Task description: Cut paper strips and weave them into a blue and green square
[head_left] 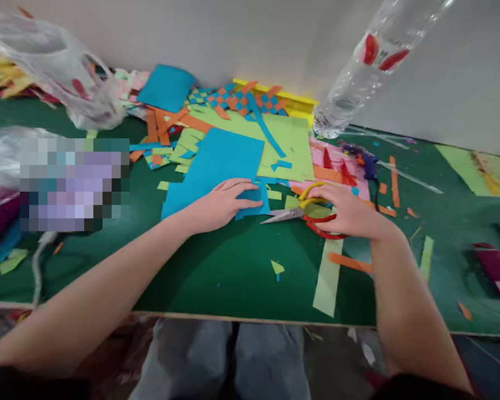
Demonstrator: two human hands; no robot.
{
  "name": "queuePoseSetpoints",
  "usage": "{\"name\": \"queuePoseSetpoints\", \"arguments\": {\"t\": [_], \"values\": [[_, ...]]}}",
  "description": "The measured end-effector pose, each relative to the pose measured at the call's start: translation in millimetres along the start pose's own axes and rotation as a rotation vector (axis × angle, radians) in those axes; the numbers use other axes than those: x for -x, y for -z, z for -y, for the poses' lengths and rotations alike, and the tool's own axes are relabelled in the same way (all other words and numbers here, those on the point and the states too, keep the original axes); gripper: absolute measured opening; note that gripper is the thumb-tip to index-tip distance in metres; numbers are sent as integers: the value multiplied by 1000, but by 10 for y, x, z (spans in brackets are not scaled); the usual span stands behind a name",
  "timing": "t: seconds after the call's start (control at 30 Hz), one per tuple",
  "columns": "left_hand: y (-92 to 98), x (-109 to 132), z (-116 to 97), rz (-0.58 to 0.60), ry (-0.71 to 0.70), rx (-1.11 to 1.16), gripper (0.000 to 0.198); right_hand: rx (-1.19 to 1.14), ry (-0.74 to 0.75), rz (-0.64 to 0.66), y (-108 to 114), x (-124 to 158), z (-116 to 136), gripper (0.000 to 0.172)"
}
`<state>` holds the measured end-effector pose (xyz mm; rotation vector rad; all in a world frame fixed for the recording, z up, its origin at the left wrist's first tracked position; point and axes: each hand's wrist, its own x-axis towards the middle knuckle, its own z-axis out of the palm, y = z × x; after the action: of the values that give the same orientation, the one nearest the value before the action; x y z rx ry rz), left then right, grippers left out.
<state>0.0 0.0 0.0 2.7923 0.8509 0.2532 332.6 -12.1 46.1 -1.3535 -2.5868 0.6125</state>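
My left hand lies flat with its fingers stretched out on a sheet of blue paper, near the right edge of its lower part. Red-and-yellow-handled scissors are in my right hand, fingers through the loops. Their blades are parted and point left, with the upper tip at the blue paper's lower right corner. From here I cannot tell whether the paper lies between the blades. A pale green paper strip sticks out beneath the scissors, crossed by an orange strip.
Behind the blue sheet lie light green paper and woven paper pieces. A plastic bottle leans at the back right. Plastic bags and a blurred-out device with a cable occupy the left. Paper scraps dot the green table.
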Motion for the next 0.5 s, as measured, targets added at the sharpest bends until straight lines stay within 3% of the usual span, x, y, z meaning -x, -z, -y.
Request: {"name": "queuePoseSetpoints", "arguments": {"t": [0.23, 0.5], "values": [[-49, -73, 48, -13, -5, 5, 60, 15, 23, -37, -144, -74, 106, 44], [-50, -64, 56, -22, 10, -9, 60, -8, 20, 1, -116, -54, 97, 44]]}}
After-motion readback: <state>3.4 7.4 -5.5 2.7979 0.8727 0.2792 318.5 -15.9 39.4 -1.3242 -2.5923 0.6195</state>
